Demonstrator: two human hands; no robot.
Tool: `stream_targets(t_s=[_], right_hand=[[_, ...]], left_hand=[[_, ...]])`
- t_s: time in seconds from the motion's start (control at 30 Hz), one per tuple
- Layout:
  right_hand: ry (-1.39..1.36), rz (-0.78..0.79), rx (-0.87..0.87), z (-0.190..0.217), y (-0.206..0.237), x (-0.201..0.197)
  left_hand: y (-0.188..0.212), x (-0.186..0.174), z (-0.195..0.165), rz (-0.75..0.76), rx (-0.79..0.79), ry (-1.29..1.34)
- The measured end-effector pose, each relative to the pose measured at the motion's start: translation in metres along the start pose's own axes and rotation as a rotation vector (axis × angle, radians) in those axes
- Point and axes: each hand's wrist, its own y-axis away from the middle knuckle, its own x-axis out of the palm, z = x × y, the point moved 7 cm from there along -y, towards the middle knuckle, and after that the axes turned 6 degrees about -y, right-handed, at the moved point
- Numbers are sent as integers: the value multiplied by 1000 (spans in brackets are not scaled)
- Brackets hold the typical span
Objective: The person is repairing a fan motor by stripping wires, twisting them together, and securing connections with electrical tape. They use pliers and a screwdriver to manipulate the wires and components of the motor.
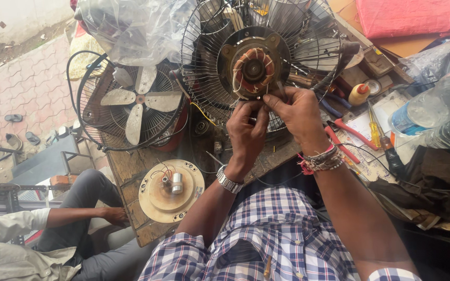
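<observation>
where the head camera looks down over a checked shirt, both of the person's hands meet at the lower edge of a fan motor (253, 70) with copper windings, which sits in the middle of a round wire guard (204, 78) standing on a worn wooden workbench (131, 171). the left hand (247, 127), with a metal watch at the wrist, has its fingertips pinched narrow together just under the motor, seemingly on thin wires, though what exactly it grips is too small to tell. the right hand (299, 112), with thread bands at the wrist, is likewise closed to a pinch, thumb and forefinger touching the same spot beside the left fingertips.

left of the guard leans a second fan (131, 104) with pale blades inside its own wire cage. near the bench's front edge lies a cream round motor cover (170, 190) with a small metal cylinder at its centre. right of the right hand lie red-handled pliers (347, 135), a yellow screwdriver (373, 127) and a small orange-capped bottle (359, 93). clear plastic bottles (433, 112) lie at the far right. another person sits at lower left, a hand (114, 214) resting on a knee.
</observation>
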Motion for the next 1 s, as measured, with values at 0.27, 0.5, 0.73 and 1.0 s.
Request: stream_targets(t_s=[0.27, 0.5, 0.73, 1.0], right_hand=[[-100, -25, -80, -1, -3, 9], [-49, -26, -51, 0, -3, 8], [-16, -5, 34, 4, -3, 8], [-19, -11, -23, 6, 18, -11]], left_hand=[[-3, -3, 5, -23, -8, 8], [2, -8, 13, 4, -48, 34], [9, -4, 29, 57, -163, 269], [18, -4, 44, 127, -426, 535]])
